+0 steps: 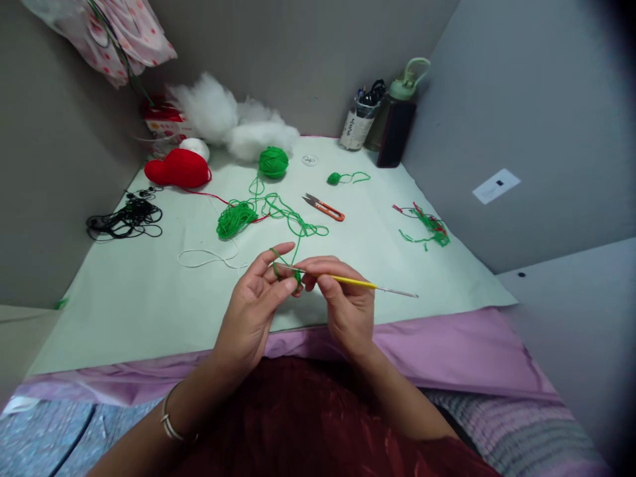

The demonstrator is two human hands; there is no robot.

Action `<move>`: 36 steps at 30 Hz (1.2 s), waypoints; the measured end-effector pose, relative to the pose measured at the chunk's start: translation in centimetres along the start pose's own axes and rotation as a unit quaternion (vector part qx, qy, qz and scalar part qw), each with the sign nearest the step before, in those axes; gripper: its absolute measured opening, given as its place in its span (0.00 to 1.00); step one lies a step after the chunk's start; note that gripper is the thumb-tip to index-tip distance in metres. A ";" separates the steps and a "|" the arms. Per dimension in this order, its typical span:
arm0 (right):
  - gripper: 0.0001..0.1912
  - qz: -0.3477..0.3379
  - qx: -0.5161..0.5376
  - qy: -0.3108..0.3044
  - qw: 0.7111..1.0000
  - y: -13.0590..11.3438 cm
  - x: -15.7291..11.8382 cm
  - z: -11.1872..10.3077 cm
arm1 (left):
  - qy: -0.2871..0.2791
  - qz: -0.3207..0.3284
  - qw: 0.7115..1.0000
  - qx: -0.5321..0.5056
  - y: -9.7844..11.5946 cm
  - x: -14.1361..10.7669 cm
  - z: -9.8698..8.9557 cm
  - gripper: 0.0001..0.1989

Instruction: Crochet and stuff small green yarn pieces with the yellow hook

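My left hand [258,295] pinches a small green crochet piece [298,278] between thumb and fingers, with green yarn looped round its raised index finger. In my right hand [345,298] is a crochet hook [352,282] with a yellow grip and metal ends, held like a pen. Its tip points left and meets the green yarn by my left fingers. From there a strand runs up to a loose tangle of green yarn [236,219] and on towards a green yarn ball [273,162]. The exact stitches are hidden by my fingers.
Orange-handled thread snips [325,208] lie beyond my hands. Red yarn [179,168], black cord [130,217] and white stuffing [209,109] sit at the left and back. Yarn scraps [430,226] lie right. A pen cup [356,127], bottle [397,99] and phone [396,134] stand back right.
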State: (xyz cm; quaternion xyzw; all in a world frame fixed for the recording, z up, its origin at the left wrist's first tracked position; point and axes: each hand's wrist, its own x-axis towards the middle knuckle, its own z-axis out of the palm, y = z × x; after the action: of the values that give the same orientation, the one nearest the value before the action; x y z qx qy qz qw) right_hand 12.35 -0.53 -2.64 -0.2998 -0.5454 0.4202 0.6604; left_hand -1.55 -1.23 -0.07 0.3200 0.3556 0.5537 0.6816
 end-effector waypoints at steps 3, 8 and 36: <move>0.08 0.050 0.058 -0.006 0.997 0.0 0.4 -0.3 | -0.005 0.000 1.000 0.015 0.2 0.1 -0.3 0.24; 0.10 0.083 0.093 -0.028 0.992 -0.7 0.8 -1.0 | -0.020 -0.002 0.999 0.035 0.5 0.0 -0.6 0.20; 0.09 -0.022 -0.058 -0.011 0.998 -1.4 0.6 -0.5 | -0.017 -0.039 0.999 -0.007 0.5 0.4 -0.2 0.19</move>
State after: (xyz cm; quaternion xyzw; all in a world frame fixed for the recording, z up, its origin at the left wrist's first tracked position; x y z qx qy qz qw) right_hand 13.22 -0.63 -1.33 -0.3205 -0.5829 0.3763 0.6449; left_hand -1.94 -0.76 0.15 0.3110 0.3522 0.5234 0.7108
